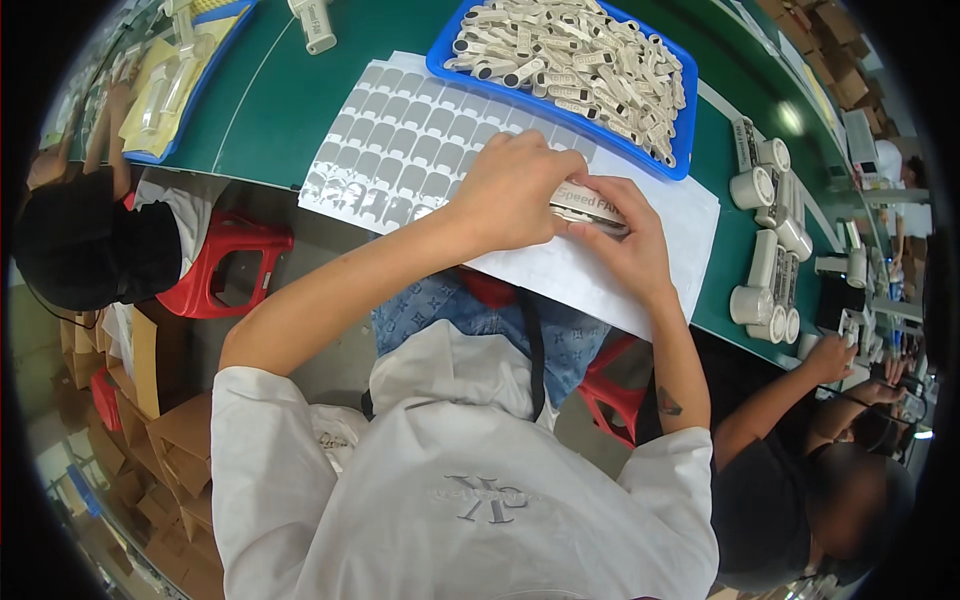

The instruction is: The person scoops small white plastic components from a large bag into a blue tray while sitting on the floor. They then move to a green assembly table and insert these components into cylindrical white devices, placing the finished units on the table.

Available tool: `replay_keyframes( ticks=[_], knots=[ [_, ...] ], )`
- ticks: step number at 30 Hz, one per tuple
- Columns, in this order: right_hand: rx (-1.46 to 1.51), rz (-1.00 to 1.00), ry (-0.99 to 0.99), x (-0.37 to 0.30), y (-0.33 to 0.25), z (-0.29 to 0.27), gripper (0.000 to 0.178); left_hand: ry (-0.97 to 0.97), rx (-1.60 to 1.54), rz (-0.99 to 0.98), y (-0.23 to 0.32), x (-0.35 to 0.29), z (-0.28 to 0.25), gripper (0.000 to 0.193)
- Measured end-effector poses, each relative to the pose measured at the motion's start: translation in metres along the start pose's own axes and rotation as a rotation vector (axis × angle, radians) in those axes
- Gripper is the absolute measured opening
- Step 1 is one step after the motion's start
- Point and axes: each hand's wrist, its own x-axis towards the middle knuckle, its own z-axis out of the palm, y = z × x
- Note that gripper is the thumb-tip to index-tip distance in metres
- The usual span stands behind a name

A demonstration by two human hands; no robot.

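Right hand: your right hand (632, 238) is closed on the right end of the white casing (592, 203), thumb along the near edge and index finger across the far edge.
Left hand: your left hand (522, 190) is curled over the casing's left end, knuckles bent; its lower fingertips are hidden, so how tightly they press cannot be told.
White casing: middle of the frame, slightly right, between your two hands and tilted down to the right; its printed face shows in the gap between your fingers, both ends covered.
Possible slip: fingers bunched at the ends could, I judge, let the casing twist or drop if one hand eases first; a thumb rubbing the face might smudge it.
Sticker sheet: grey stickers on a backing sheet (392, 140), left of centre, beside your left wrist; a dragging forearm could shift or crease it.
Blue tray: top right of centre, the blue tray (689, 100) is heaped with small pale parts (570, 60); a knock from your knuckles could spill some.
White devices: clustered on the green table at right, the white devices (765, 262) sit well apart from your fingers.
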Motion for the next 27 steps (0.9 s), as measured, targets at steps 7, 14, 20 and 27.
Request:
replay_keyframes(
  ticks=[7,14,20,27],
  knots=[
    [-0.233,-0.235,0.039,-0.006,0.001,-0.001,0.050,0.104,-0.087,0.127,-0.012,-0.014,0.005,0.041],
    [-0.225,-0.191,0.083,-0.012,-0.002,0.010,0.048,0.146,-0.148,0.163,-0.015,-0.019,0.009,0.041],
    [-0.123,-0.091,0.104,-0.013,-0.005,0.009,0.045,0.182,-0.189,0.141,-0.013,-0.017,0.011,0.040],
    [0.048,-0.028,0.063,0.001,-0.013,-0.012,0.040,0.003,0.055,0.007,-0.001,-0.004,-0.011,0.043]
  ],
)
